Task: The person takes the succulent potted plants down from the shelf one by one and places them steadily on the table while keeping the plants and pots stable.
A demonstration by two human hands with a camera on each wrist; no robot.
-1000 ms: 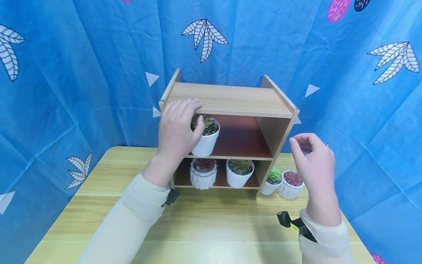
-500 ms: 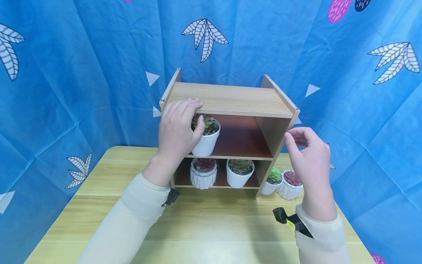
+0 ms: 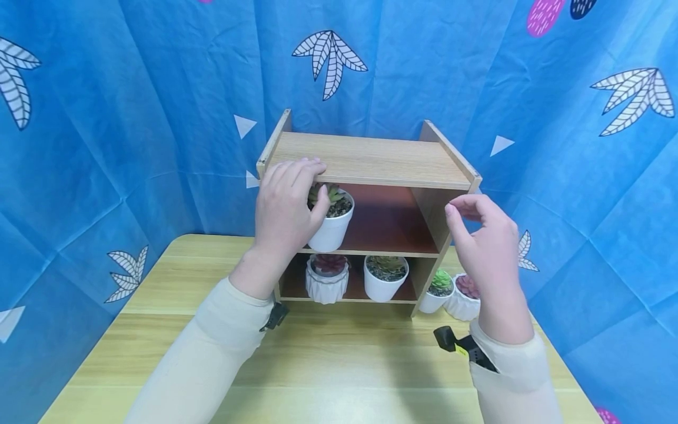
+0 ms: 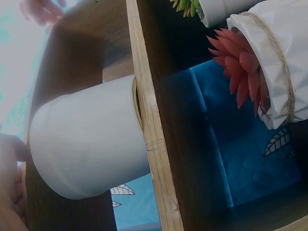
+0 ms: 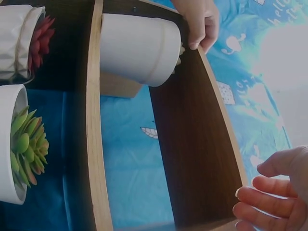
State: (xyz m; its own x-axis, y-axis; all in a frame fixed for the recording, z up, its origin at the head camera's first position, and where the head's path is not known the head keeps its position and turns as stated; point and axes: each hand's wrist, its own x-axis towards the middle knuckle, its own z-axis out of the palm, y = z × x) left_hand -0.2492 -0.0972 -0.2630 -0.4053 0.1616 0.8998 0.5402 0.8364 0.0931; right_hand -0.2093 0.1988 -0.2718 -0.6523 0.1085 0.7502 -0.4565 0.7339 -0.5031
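My left hand (image 3: 288, 203) is at the upper left front of a small wooden shelf (image 3: 371, 159); its fingers lie over the top board's front edge and its thumb hangs below it. Behind the thumb, a white-potted succulent (image 3: 329, 232) stands on the middle board; the left wrist view shows the pot (image 4: 86, 139) lying close to that hand. My right hand (image 3: 487, 241) hovers before the shelf's right side, fingers loosely bent, holding nothing. In the right wrist view the fingers (image 5: 269, 202) are apart from the shelf's edge, though near it.
On the bottom board stand a red succulent in a ridged white pot (image 3: 326, 282) and a green one in a smooth pot (image 3: 384, 282). Right of the shelf, a bright green succulent (image 3: 438, 288) and a reddish one (image 3: 463, 297) stand on the wooden table (image 3: 328, 365). Blue cloth (image 3: 175, 88) hangs behind.
My right hand has moved left and slightly up, toward the shelf's right side. My left hand and the pots have stayed in place.
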